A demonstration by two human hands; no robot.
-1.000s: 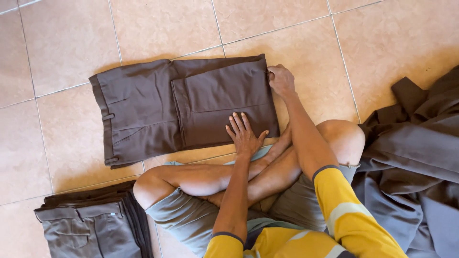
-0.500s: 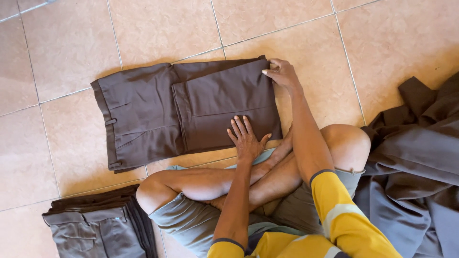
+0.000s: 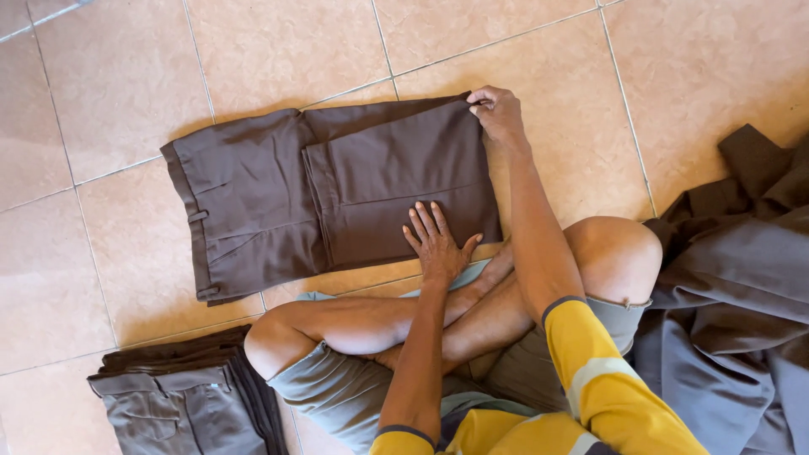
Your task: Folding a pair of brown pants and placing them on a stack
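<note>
A pair of dark brown trousers (image 3: pixel 329 190) lies folded on the tan tiled floor (image 3: pixel 278 50), just ahead of the seated person's crossed legs (image 3: pixel 438 312). Its long axis runs left to right across the view, with the waistband and belt loops at the left end and the doubled-over leg section forming the right half, its folded edge at the right. The left hand (image 3: pixel 436 243) rests flat on the near part of that folded section, fingers spread and palm down. The right hand (image 3: pixel 499 114) is at the far right corner of the fold, fingertips pinching the cloth's edge there.

To the lower left, near the person's knee, sits a stack of folded garments (image 3: pixel 190 396) in grey and dark brown, well apart from the trousers in hand. On the right, a loose heap of grey-brown clothes (image 3: pixel 733 295) lies crumpled beside the person's other knee. Yellow sleeves (image 3: pixel 607 388) with a pale band cover the upper arms. Nothing lies between the hands and the trousers.
</note>
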